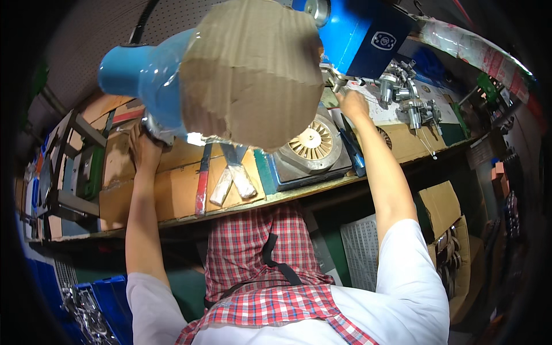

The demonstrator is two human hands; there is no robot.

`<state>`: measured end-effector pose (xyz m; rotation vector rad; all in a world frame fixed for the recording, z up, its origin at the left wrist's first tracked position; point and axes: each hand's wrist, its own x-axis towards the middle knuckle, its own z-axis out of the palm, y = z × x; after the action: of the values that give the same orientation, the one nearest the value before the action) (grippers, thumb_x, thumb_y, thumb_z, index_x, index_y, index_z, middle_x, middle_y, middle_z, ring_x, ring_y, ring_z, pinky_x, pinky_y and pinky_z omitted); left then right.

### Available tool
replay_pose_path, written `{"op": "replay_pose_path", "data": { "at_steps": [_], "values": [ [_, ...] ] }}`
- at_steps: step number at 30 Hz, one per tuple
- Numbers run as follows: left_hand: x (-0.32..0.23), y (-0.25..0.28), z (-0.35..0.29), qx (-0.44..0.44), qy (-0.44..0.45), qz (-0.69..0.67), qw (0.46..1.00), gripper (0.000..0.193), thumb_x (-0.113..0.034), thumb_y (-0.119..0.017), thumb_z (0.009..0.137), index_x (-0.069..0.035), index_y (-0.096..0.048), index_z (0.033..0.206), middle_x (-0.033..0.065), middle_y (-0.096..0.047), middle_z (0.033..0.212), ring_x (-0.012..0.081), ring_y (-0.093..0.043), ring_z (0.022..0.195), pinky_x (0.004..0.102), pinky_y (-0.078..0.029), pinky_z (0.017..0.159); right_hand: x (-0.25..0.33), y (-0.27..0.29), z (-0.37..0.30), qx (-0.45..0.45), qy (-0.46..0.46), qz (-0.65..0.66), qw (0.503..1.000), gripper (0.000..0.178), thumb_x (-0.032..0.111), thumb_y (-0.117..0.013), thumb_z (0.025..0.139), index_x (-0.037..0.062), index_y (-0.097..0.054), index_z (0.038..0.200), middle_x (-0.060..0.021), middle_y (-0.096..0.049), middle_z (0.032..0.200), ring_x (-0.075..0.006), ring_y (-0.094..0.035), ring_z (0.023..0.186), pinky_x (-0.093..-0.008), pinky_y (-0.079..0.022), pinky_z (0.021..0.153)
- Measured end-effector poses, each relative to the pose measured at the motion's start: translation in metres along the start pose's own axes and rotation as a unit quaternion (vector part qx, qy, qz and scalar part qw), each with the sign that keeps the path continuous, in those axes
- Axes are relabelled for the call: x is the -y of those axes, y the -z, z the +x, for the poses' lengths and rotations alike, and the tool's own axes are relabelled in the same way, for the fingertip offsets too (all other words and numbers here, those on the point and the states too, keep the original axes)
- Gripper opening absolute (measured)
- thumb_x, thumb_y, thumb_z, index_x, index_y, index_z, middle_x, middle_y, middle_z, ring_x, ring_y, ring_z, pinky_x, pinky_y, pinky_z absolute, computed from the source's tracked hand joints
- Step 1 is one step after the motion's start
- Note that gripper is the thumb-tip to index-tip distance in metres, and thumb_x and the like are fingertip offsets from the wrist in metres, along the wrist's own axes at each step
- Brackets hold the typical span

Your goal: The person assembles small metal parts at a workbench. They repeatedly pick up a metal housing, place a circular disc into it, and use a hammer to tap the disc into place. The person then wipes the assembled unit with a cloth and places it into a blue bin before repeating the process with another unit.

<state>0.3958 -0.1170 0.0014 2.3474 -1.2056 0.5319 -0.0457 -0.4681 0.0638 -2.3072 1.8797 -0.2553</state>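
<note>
My left hand (144, 148) rests at the left of the bench, its fingers bent against a silver metal casting (158, 130). A blue lamp-like housing with a big cardboard shield (253, 75) partly covers that casting. My right hand (352, 104) reaches far forward, closed, just below a blue machine box (359, 37). By its fingertips is a shiny metal piece (335, 77); what the fingers hold is not clear. Between my arms, a tan finned wheel (310, 139) sits on a dark metal block (316, 167).
Tools with a red handle (202, 187) and white-wrapped handles (233, 184) lie at the bench's front edge. Several silver castings (417, 106) stand at the back right. A metal frame (75, 167) is at the left. Below are a blue bin (109, 293) of metal parts and a cardboard box (460, 259).
</note>
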Motion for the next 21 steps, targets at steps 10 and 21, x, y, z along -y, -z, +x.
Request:
{"op": "replay_pose_path", "data": {
  "at_steps": [10, 21],
  "values": [
    [0.082, -0.057, -0.01, -0.096, -0.055, 0.059, 0.992, 0.069, -0.034, -0.072, 0.076, -0.004, -0.05, 0.133, 0.0161, -0.045, 0.14, 0.0352, -0.038, 0.132, 0.0507, -0.028, 0.111, 0.017, -0.009, 0.047, -0.16, 0.084, -0.074, 0.981, 0.031, 0.019, -0.052, 0.09, 0.005, -0.069, 0.112, -0.0203, -0.07, 0.108, -0.036, -0.066, 0.106, -0.0438, -0.055, 0.086],
    [0.081, -0.041, -0.004, -0.118, 0.09, -0.443, 0.884, 0.046, -0.019, -0.068, 0.085, -0.005, -0.054, 0.127, 0.0134, -0.058, 0.128, 0.0272, -0.055, 0.117, 0.0408, -0.043, 0.098, 0.009, -0.001, 0.047, -0.153, 0.072, -0.086, 0.982, 0.035, 0.019, -0.046, 0.092, 0.0099, -0.068, 0.119, -0.0225, -0.067, 0.114, -0.0376, -0.065, 0.108, -0.0472, -0.052, 0.09]
  ]
}}
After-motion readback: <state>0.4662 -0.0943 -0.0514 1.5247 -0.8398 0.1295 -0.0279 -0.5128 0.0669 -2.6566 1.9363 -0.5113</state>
